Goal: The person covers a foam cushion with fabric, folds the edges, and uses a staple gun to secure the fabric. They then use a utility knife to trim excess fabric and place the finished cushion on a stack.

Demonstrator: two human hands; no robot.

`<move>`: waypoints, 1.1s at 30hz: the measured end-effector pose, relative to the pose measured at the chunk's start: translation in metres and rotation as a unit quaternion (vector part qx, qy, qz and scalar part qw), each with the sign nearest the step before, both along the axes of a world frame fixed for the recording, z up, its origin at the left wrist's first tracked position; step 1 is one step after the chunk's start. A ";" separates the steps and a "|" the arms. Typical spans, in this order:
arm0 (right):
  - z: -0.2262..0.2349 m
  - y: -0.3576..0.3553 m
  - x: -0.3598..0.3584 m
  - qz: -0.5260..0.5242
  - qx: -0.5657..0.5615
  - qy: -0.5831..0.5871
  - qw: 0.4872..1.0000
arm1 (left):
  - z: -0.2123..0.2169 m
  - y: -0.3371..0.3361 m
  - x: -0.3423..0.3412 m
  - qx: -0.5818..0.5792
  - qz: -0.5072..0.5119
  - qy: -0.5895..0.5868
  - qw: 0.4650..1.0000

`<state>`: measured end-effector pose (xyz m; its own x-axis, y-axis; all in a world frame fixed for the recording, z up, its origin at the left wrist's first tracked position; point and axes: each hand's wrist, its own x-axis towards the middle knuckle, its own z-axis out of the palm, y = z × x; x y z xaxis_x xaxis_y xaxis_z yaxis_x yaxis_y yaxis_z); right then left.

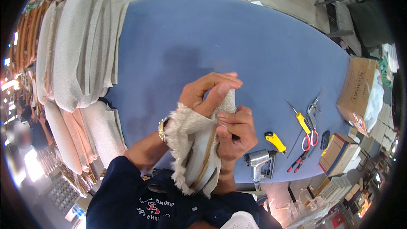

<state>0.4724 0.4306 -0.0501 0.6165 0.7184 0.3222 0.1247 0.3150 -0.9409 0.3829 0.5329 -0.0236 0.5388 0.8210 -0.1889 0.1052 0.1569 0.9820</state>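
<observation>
Close to my body, I hold a padded panel (205, 148) upright and on edge between both hands. Beige woven fabric (186, 127) wraps it, with a frayed edge hanging loose on the left. A pale inner layer and a thin brown strip show along its open side. My left hand (205, 93) is closed round the panel's upper end, thumb pressed on the fabric. Just below and to the right, my right hand (236, 133) pinches the fabric edge with curled fingers.
The blue table (169, 29) lies beyond my hands. On its right are a staple gun (260, 163), a yellow-handled knife (275, 142), a yellow screwdriver (302, 123), scissors (310, 140), red-handled pliers (298, 163) and cardboard boxes (354, 89). Stacked beige pads (74, 46) stand left.
</observation>
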 end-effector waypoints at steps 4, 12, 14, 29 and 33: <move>-0.003 -0.010 0.011 -0.009 0.003 0.030 1.000 | -0.006 -0.016 0.006 0.045 -0.033 -0.048 0.997; 0.004 -0.086 0.055 -0.003 -0.098 -0.025 0.995 | -0.001 -0.022 0.024 0.082 -0.095 -0.032 0.992; -0.014 -0.148 0.077 -0.052 -0.249 -0.019 0.967 | -0.004 -0.022 0.020 0.078 -0.095 -0.044 0.991; -0.036 -0.263 0.100 0.003 -0.588 -0.190 0.786 | -0.018 -0.020 0.017 0.049 -0.143 -0.100 0.983; 0.047 -0.190 0.121 -0.030 -0.472 0.094 0.876 | -0.024 -0.018 0.015 0.058 -0.138 -0.105 0.983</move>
<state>0.5932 0.2411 -0.0028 0.6412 0.5737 -0.5097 -0.0708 -0.6171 -0.7837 0.3980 0.5147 -0.0476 0.7606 0.6482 0.0361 -0.0785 0.0367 0.9962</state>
